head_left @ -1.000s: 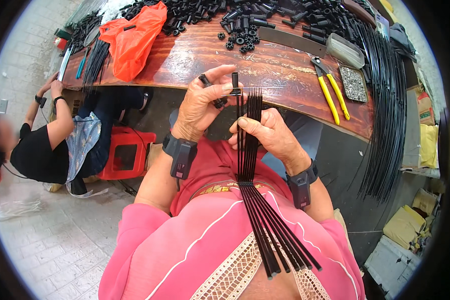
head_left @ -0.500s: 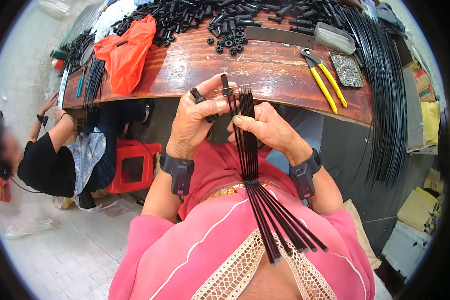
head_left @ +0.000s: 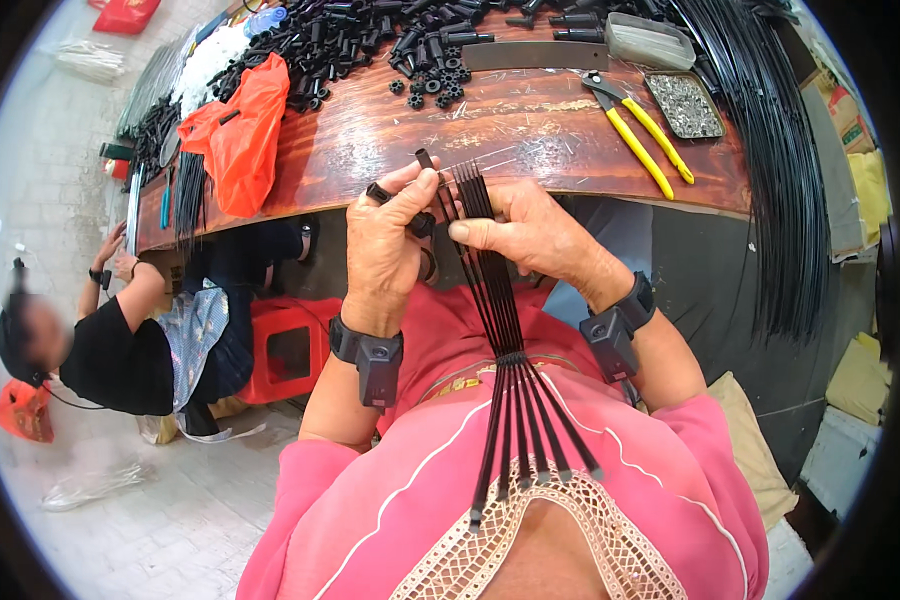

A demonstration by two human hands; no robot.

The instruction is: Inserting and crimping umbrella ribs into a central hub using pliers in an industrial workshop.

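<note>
My right hand point(head_left: 530, 235) is closed round a bundle of thin black umbrella ribs point(head_left: 494, 305), its thumb lying across them. Their upper tips stick out above the thumb in a close row. Below the hand they run to a cluster of joints near my waist and fan out over my shirt. My left hand point(head_left: 382, 250) pinches a short black tubular piece point(head_left: 425, 159) between thumb and fingertips, beside the leftmost rib. Another black plastic part point(head_left: 378, 193) is tucked in its curled fingers. A fine wire point(head_left: 488, 163) shows near the rib tips.
On the wooden table point(head_left: 370, 130) lie yellow-handled cutters point(head_left: 642, 140), a tray of small metal bits point(head_left: 710, 127), a flat metal strip point(head_left: 535, 56), an orange-red bag point(head_left: 245, 150) and heaped black parts point(head_left: 355, 45). Long black rods point(head_left: 785, 220) hang at right. A co-worker point(head_left: 120, 360) sits left.
My left thumb has moved up from the ribs to the black tubular piece. The ribs' lower ends have swung left. The whole view has shifted slightly.
</note>
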